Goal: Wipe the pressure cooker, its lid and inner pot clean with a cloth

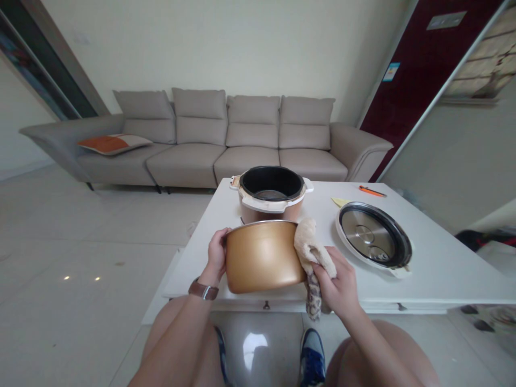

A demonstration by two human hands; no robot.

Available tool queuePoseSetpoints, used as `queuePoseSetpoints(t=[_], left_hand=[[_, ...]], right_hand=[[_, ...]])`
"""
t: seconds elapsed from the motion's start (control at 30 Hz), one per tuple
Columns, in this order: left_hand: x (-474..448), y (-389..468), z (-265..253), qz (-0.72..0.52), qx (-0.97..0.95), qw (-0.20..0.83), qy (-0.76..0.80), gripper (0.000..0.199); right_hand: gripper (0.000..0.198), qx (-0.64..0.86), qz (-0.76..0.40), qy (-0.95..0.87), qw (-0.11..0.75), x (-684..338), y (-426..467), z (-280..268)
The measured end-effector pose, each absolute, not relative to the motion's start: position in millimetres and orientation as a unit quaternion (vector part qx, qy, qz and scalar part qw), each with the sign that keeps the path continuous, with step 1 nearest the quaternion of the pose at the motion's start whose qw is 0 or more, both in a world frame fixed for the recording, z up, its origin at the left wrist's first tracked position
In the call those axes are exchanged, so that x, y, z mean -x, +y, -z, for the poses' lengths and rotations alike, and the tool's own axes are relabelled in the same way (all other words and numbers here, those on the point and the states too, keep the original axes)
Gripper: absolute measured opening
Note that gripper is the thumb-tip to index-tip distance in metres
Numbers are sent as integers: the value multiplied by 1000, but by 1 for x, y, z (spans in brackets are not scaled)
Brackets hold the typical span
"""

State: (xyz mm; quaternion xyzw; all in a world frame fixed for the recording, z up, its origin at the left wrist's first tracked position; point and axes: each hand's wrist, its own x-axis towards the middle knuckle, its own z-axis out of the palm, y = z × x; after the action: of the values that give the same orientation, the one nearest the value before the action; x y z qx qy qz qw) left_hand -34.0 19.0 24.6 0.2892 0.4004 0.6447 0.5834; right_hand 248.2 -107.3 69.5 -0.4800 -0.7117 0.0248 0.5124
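Note:
A gold-coloured inner pot (264, 258) is held up in front of me over the near table edge, tilted slightly. My left hand (217, 251) is closed on its left rim. At the pot's right side, my right hand (336, 279) grips a cream cloth (308, 242) with a spotted hanging end, and the cloth touches the pot's wall. Just beyond the pot stands the rice cooker body (250, 203), with a white rim and a dark inside. To the right lies the round cooker lid (342, 231), its metal inner side facing up.
The white table (435, 263) has small drawer knobs along its front. An orange utility knife (371, 191) and a yellow piece of paper or cloth (339, 201) lie towards its back right. Behind stands a grey-beige sofa (245, 161) with an orange and white cushion (115, 143).

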Motion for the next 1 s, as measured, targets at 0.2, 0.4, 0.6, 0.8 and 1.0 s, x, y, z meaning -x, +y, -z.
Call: queuePoseSetpoints(t=[0.2,0.4,0.6,0.8,1.0], left_hand=[[24,28,-17,-650,-355,507,442,27],[33,28,-18,-644,-400,461,460,30],[34,24,-23,-647,-355,499,455,28],[35,21,-25,-643,-344,496,471,27],[38,21,-19,-644,-327,502,476,28]], right_hand=[[16,466,21,-726,506,-250,-109,-75],[16,467,4,-732,495,-250,-107,-70],[19,569,-79,-641,509,-253,-97,-65],[20,543,-64,-662,513,-248,-99,-63],[32,647,-167,-578,468,-255,-92,-58]])
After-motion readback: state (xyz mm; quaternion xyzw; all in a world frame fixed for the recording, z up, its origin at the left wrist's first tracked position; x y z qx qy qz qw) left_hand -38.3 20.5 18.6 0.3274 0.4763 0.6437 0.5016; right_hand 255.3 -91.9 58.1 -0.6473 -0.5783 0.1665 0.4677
